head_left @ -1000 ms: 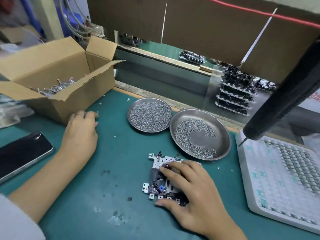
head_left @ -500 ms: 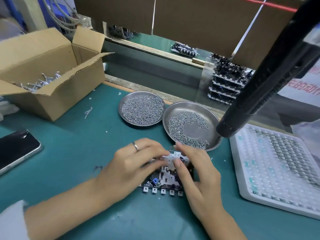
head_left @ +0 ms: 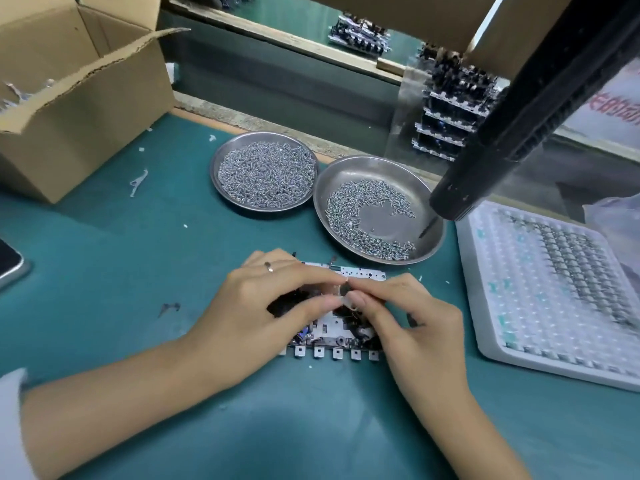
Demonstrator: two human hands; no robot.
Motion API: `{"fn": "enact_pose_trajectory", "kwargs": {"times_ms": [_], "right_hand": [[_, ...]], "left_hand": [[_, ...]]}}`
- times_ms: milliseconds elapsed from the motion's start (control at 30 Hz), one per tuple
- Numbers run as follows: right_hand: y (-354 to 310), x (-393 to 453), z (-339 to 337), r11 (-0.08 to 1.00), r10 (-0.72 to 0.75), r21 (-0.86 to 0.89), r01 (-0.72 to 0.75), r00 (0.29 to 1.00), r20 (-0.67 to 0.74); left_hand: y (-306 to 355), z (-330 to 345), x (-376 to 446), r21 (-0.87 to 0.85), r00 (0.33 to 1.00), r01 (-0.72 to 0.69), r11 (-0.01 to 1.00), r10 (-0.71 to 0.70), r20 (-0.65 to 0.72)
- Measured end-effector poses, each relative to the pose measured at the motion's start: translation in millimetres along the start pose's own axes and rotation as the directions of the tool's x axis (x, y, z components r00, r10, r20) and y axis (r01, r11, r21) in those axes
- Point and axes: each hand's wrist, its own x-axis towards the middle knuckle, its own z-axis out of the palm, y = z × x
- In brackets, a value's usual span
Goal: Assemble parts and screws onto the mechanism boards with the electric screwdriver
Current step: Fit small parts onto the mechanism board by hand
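Mechanism board [head_left: 341, 332] flat on the green surface [head_left: 145, 258], toward the middle of its near half, a row of small metal tabs along the near side and a pale perforated strip along the far side. Left hand [head_left: 277, 299] over the board's left part, ring on one finger, forefinger and thumb curled and meeting the fingertips of the right hand [head_left: 412, 323] above the board's middle. Right thumb and forefinger likewise pinched; something small, pale and part-hidden caught between the two pairs of fingertips, too blurred to name, and unclear which hand carries it.

Electric screwdriver [head_left: 526, 109] hanging untouched, a long black body slanting down from the upper right, bit over the right rim of a steel dish [head_left: 433, 244].

That dish partly filled with a crescent of screws [head_left: 349, 209], just beyond the board. Second steel dish [head_left: 221, 181], touching it on the left, heaped with screws across its whole floor. White moulded tray [head_left: 485, 306] at the right edge of the surface, many pockets filled with small dark parts. Open cardboard box [head_left: 86, 133] at the far left corner, metal bits inside. Corner of a phone [head_left: 10, 268] at the left edge. Stacks of finished boards [head_left: 446, 119] behind the far edge.
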Motion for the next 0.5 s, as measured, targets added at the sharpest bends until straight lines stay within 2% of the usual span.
{"fn": "enact_pose_trajectory", "kwargs": {"times_ms": [233, 500], "right_hand": [[-1, 0, -3, 0.998, 0.034, -0.058, -0.029, 0.996, 0.086], [-5, 3, -11, 0.996, 0.028, -0.093, -0.015, 0.990, 0.138]], "left_hand": [[2, -4, -3, -0.005, 0.983, 0.179, 0.984, -0.179, 0.032], [5, -7, -3, 0.028, 0.968, 0.211, 0.977, -0.213, 0.132]]}}
